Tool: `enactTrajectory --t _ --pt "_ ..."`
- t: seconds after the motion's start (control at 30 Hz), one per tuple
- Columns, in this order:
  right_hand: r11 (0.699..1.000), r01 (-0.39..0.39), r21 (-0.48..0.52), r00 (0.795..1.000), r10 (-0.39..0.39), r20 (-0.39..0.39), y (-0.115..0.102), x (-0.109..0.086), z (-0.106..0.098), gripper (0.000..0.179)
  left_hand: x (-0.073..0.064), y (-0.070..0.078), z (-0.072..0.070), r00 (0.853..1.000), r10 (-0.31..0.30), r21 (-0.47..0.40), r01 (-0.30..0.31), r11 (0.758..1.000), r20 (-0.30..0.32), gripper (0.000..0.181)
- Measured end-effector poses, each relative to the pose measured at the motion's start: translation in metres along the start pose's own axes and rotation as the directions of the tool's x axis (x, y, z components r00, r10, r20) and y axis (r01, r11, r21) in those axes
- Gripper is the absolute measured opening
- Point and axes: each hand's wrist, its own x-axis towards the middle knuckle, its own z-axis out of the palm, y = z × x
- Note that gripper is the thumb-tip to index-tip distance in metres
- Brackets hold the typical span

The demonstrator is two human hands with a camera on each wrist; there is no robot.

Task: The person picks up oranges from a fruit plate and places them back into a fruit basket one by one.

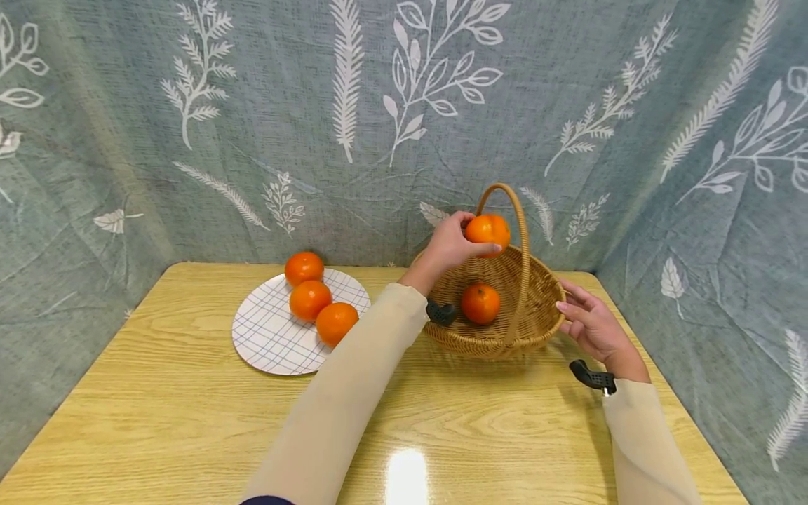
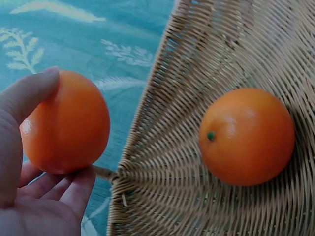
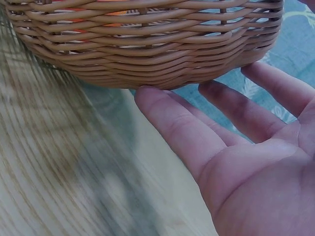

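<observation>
My left hand [image 1: 449, 242] grips an orange [image 1: 488, 233] between thumb and fingers, above the back of the wicker basket [image 1: 541, 294] and beside its tall handle. The left wrist view shows the thumb on one side of this orange [image 2: 69, 123] and the fingers beneath it. A second orange [image 1: 480, 304] lies inside the basket; its green stem spot faces the left wrist camera. At the basket's right side is my right hand [image 1: 593, 322], its fairly straight fingers [image 3: 177, 130] spread with the tips against the woven wall.
To the left, a white checked plate [image 1: 268, 333] carries three oranges [image 1: 310, 301] in a slanting row. My left forearm [image 1: 353, 393] crosses over the wooden table [image 1: 158, 414] near the plate's right edge. Patterned grey-blue cloth [image 1: 284, 105] hangs behind and at both sides.
</observation>
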Motion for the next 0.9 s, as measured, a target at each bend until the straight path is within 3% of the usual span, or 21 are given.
enactTrajectory --t 0.23,0.43,0.57,0.73,0.9 --pt "1.000 -0.012 -0.026 1.000 0.012 -0.002 -0.002 0.002 -0.001 0.064 0.007 -0.005 0.009 0.998 -0.048 0.137 0.042 0.990 0.042 0.072" --pt "0.999 -0.008 -0.039 1.000 0.007 -0.002 -0.004 0.004 -0.001 0.065 0.011 -0.010 0.014 0.990 -0.087 0.316 0.049 0.947 0.108 0.073" --pt "1.000 -0.002 -0.030 1.000 0.002 0.011 -0.004 0.004 -0.002 0.065 0.013 -0.017 0.016 0.983 -0.130 0.366 0.076 0.928 0.126 0.077" --pt "1.000 0.007 -0.018 1.000 -0.007 0.015 -0.003 0.005 -0.003 0.064 0.014 -0.022 0.018 0.977 -0.176 0.409 0.113 0.905 0.119 0.077" --pt "1.000 0.010 -0.015 1.000 -0.010 0.007 -0.002 0.006 -0.004 0.063 0.013 -0.021 0.021 0.976 -0.208 0.443 0.158 0.882 0.067 0.073"
